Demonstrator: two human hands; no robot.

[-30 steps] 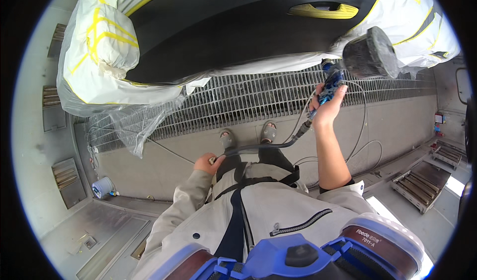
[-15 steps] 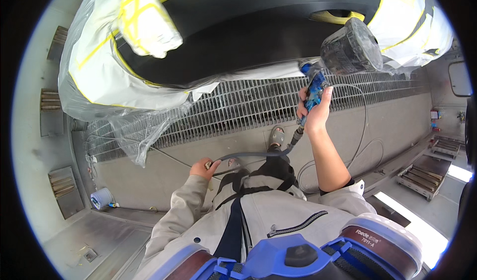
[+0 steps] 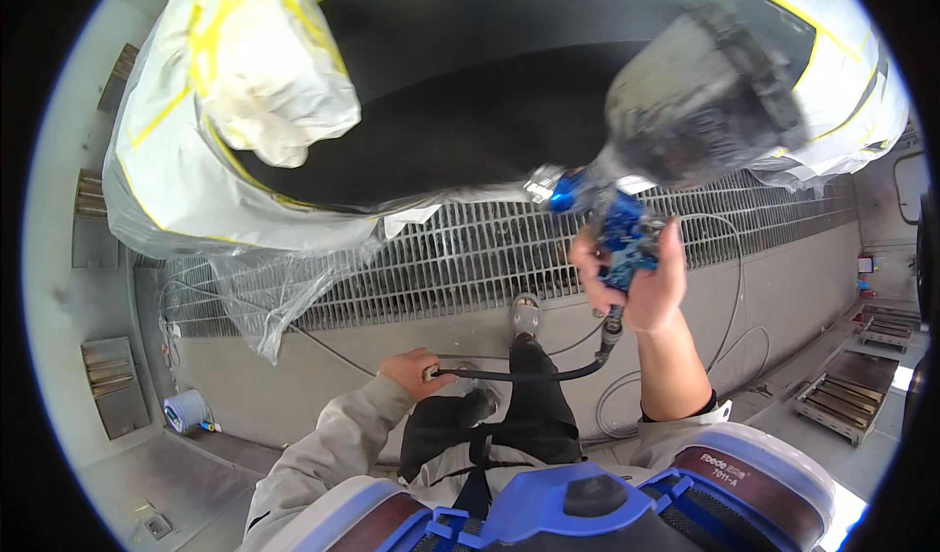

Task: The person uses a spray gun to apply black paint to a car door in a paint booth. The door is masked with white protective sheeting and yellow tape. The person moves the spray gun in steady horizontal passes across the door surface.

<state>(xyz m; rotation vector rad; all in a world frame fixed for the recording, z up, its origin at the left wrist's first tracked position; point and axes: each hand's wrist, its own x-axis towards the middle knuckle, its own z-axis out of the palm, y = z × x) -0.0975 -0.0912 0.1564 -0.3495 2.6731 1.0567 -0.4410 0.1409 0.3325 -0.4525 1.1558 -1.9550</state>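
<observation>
Shifted left and lower in view, the spray gun (image 3: 627,241), gripped in the right hand (image 3: 654,299), is near the dark panel (image 3: 470,112), masking sheet (image 3: 162,185) already taped around it, while the left hand (image 3: 403,372) clasps the hose (image 3: 519,376); the work remaining cannot be judged.

Okay so the blue metal spray gun (image 3: 627,234) with the dark grey cylindrical cup (image 3: 690,107) and the bare right hand (image 3: 654,293) have slid left along the curved black panel (image 3: 470,92), the cup now covering more of its right part.
</observation>
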